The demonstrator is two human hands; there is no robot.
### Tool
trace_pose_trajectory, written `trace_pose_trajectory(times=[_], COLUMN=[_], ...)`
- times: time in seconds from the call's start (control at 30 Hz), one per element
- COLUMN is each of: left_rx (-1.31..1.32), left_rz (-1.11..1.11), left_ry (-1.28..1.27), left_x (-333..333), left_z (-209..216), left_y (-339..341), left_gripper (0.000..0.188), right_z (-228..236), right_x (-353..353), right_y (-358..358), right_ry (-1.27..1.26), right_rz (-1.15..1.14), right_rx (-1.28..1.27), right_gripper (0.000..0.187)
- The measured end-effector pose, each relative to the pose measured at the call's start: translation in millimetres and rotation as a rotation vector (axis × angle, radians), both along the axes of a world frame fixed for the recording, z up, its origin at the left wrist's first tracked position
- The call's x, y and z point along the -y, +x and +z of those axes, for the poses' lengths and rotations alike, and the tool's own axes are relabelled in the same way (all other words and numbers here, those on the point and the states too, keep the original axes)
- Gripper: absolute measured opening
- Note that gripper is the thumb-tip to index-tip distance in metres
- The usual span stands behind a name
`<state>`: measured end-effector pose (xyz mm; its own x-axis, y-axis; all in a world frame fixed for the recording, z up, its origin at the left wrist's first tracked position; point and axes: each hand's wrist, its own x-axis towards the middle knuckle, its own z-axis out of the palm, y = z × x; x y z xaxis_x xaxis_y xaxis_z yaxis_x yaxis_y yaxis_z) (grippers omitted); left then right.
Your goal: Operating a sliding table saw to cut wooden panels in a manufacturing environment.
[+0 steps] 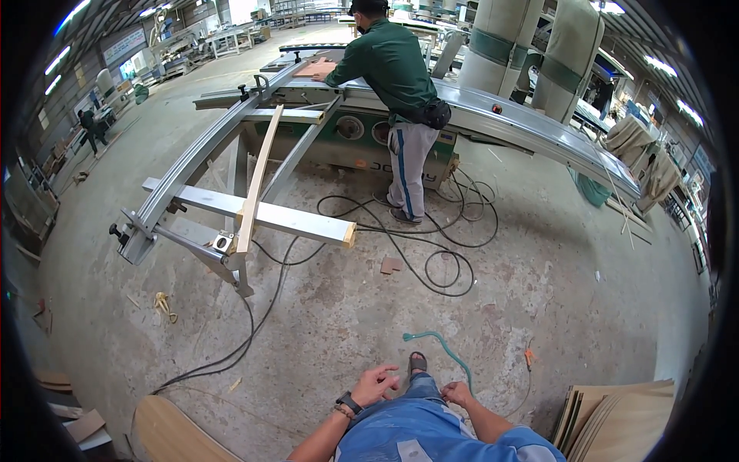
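Observation:
My left hand [375, 385], with a dark watch and a bracelet at the wrist, is held in front of my blue shirt [419, 431]. Its fingers are apart and hold nothing. Beside my thigh, my right hand [457, 393] has its fingers curled in; whether anything is inside is hidden. A green rope or hose [443, 343] curves over the floor and disappears at my right wrist; I cannot tell if the hand grips it. My sandalled foot [417, 362] is on the concrete between the hands.
Ahead, a co-worker in a green shirt [396, 61] leans over a panel saw [354, 146]. Its metal frame [181, 165] carries a long wooden strip [262, 173]. Black cables [431, 269] loop across the floor. Curved wooden boards stand at lower left [181, 431] and lower right [627, 423].

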<state>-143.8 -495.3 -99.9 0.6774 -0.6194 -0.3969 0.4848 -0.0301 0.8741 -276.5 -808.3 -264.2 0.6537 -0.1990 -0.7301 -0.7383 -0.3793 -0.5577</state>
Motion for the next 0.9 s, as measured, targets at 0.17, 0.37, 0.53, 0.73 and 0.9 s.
trace_pose_trajectory(times=[0.17, 0.37, 0.53, 0.73, 0.9], left_rx=[0.011, 0.014, 0.008, 0.018, 0.017], left_rz=[0.009, 0.000, -0.002, -0.006, -0.003], left_ry=[-0.003, 0.012, -0.001, 0.005, -0.001], left_x=[4, 11, 21, 34, 43], left_z=[2, 6, 6, 8, 5], left_y=[1, -2, -6, -14, -21], left_gripper=[0.037, 0.037, 0.038, 0.038, 0.038], right_z=[-3, -6, -8, -3, 3], right_x=[4, 13, 23, 36, 44], right_y=[1, -3, -7, -14, -18], right_ry=[0.006, 0.014, 0.011, 0.013, -0.022], right_rz=[-0.010, -0.016, -0.024, -0.021, 0.033], right_rx=[-0.013, 0.004, 0.013, 0.005, -0.015], right_gripper=[0.031, 0.028, 0.027, 0.026, 0.030])
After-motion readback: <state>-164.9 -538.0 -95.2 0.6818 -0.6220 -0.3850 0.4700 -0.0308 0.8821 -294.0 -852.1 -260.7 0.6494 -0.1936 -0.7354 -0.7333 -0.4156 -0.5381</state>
